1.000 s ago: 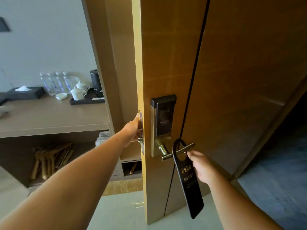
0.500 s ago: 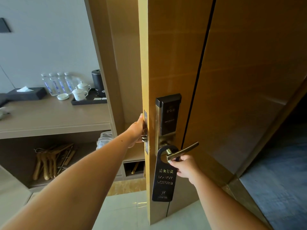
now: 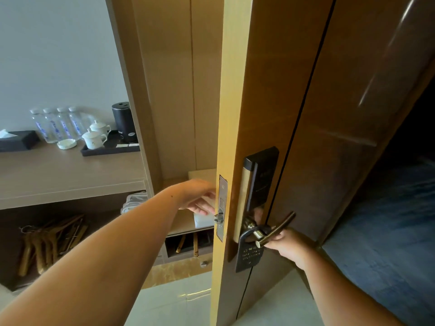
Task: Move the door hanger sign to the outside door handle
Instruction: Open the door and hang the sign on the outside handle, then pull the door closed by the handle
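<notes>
The black door hanger sign (image 3: 249, 254) hangs by its hole on the neck of the outside door handle (image 3: 276, 228), flat against the door below the dark lock plate (image 3: 261, 180). My right hand (image 3: 290, 247) sits just under the lever with its fingers curled at the sign's upper right edge. My left hand (image 3: 200, 200) hovers beside the door edge (image 3: 227, 114) near the latch plate (image 3: 221, 208). Its fingers are spread and hold nothing.
The wooden door stands partly open, edge toward me. Left of it, a counter (image 3: 66, 172) carries water bottles (image 3: 56, 124), cups on a tray (image 3: 110, 149), a kettle and a tissue box. Wooden hangers (image 3: 47, 243) lie on the shelf below. Blue carpet (image 3: 388, 231) lies at right.
The sign went from dangling at the lever's tip to seated on the handle's neck. My left hand has let go of the door edge and opened. The view moved closer.
</notes>
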Available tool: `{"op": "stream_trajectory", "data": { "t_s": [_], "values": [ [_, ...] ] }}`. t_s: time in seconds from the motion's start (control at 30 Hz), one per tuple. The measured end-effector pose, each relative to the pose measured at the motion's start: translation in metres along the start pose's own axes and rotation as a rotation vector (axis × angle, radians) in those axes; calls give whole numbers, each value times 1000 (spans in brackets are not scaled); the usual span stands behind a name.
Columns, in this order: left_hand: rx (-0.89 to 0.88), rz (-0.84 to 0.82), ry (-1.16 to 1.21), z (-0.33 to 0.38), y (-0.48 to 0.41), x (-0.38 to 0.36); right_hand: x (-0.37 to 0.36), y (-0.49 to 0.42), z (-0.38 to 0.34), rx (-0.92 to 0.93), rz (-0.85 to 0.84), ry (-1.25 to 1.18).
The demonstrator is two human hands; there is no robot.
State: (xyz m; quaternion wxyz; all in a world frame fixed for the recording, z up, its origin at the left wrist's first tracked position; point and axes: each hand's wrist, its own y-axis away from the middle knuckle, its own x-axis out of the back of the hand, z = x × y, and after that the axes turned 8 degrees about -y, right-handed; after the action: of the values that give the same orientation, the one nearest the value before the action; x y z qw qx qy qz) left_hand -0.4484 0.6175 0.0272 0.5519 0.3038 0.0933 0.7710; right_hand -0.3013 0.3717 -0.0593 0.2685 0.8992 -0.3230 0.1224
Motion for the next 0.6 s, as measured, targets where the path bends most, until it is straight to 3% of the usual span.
{"op": "stream_trajectory", "data": {
  "t_s": [0.17,0.27,0.4,0.6],
  "values": [
    [23,-261,-177,17,-3,-12,13,13,18,-19,93,112],
    [-3,-411,-342,34,-2,-30,22,29,34,-120,148,55],
    [-49,-489,-549,61,-7,-63,37,60,57,-224,223,-69],
    [-115,-559,-1179,112,-15,-132,69,125,101,-323,416,-369]
  ]
}}
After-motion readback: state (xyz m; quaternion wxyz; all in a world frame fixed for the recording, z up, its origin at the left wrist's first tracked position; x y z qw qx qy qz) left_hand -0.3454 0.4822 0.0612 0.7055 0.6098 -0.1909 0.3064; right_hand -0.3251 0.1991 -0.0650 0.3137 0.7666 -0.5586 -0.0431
